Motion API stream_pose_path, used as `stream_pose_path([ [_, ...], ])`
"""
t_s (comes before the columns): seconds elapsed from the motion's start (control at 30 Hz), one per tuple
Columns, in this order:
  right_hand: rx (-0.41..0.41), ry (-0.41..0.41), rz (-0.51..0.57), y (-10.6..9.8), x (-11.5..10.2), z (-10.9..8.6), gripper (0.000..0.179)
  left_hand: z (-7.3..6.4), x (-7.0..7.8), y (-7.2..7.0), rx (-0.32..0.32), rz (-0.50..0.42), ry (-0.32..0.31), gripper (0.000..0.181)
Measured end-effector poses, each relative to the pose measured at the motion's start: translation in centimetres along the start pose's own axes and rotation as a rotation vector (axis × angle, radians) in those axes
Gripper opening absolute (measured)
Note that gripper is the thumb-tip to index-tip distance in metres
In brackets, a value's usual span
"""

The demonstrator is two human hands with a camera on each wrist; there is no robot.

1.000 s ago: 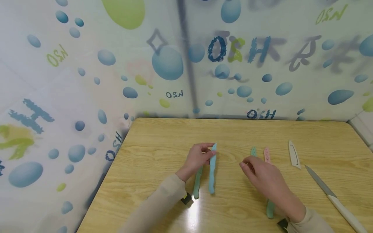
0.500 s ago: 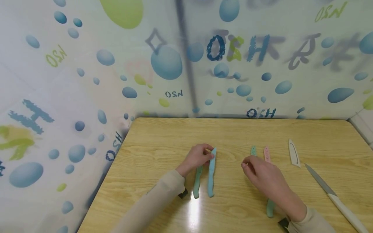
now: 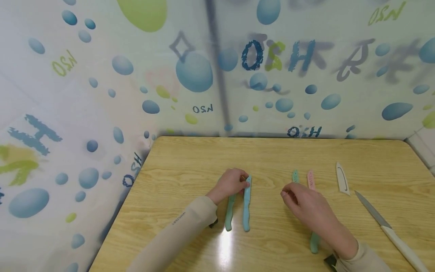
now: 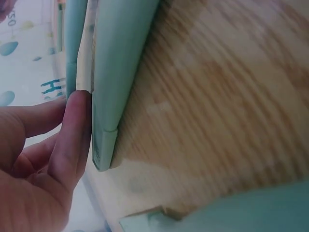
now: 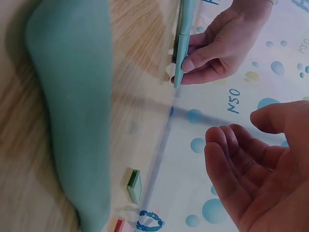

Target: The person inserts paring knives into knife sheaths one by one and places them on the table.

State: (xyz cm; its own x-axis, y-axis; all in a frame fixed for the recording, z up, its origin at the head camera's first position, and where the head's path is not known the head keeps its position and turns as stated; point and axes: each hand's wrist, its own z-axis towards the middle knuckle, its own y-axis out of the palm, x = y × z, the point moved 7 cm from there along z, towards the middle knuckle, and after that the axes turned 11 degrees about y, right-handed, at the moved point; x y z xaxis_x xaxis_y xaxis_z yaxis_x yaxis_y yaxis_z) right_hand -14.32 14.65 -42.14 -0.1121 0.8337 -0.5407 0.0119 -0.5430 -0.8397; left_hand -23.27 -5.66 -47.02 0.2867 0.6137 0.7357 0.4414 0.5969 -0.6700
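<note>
My left hand pinches the blue knife at its far end, right of a green knife; my right hand holds nothing. Light, stiff, slick, I'd guess; best gripped by the near handle.

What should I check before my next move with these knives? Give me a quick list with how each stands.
1. Left hand has a grip on the blue knife: ok, pinched near its far end.
2. Blue knife's handle is apart from the green handle beside it: ok.
3. Blue knife rests flat along its whole length: cannot tell.
4. Right hand is free: ok, it holds nothing.
5. White-handled knife is covered: not ok, its blade is bare and the white sheath lies apart.
</note>
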Motion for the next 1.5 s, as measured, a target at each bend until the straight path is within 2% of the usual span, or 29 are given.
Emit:
stream_pose_path([
  [0.23,-0.005,0.017,0.004,-0.3,0.5,0.2,0.013,0.1,0.2,0.1,-0.001,0.062,-0.001,0.029],
  [0.57,-0.024,0.052,0.016,-0.7,1.5,0.5,0.016,-0.2,0.4,0.2,0.003,0.115,0.037,0.025],
  [0.63,-0.009,0.054,0.012,-0.9,1.7,0.5,0.017,-0.2,0.5,0.1,0.010,0.157,0.050,0.025],
  [0.77,0.029,0.067,0.011,-1.5,2.5,0.7,0.022,-0.3,1.0,-0.3,0.049,0.281,0.100,0.024],
  [0.87,0.054,0.080,0.005,-2.0,3.1,1.0,0.026,-0.6,1.4,-0.9,0.103,0.298,0.141,0.024],
  [0.93,0.078,0.077,-0.005,-2.4,3.4,1.3,0.027,-0.9,1.6,-1.3,0.145,0.254,0.162,0.023],
  [1.03,0.110,0.061,-0.028,-3.0,3.5,1.8,0.026,-1.4,1.5,-1.9,0.213,0.129,0.187,0.022],
  [1.1,0.104,0.060,-0.043,-3.0,3.5,2.3,0.027,-1.8,1.1,-2.3,0.257,0.041,0.185,0.022],
  [1.23,0.010,0.112,-0.084,-2.1,3.7,3.8,0.036,-2.6,0.0,-3.0,0.347,-0.180,0.134,0.024],
  [1.37,-0.091,0.168,-0.169,-0.8,4.0,5.0,0.045,-3.3,-0.8,-3.6,0.422,-0.404,0.074,0.026],
  [1.5,-0.114,0.170,-0.250,0.0,4.1,5.5,0.046,-3.9,-1.4,-3.7,0.450,-0.528,0.044,0.026],
])
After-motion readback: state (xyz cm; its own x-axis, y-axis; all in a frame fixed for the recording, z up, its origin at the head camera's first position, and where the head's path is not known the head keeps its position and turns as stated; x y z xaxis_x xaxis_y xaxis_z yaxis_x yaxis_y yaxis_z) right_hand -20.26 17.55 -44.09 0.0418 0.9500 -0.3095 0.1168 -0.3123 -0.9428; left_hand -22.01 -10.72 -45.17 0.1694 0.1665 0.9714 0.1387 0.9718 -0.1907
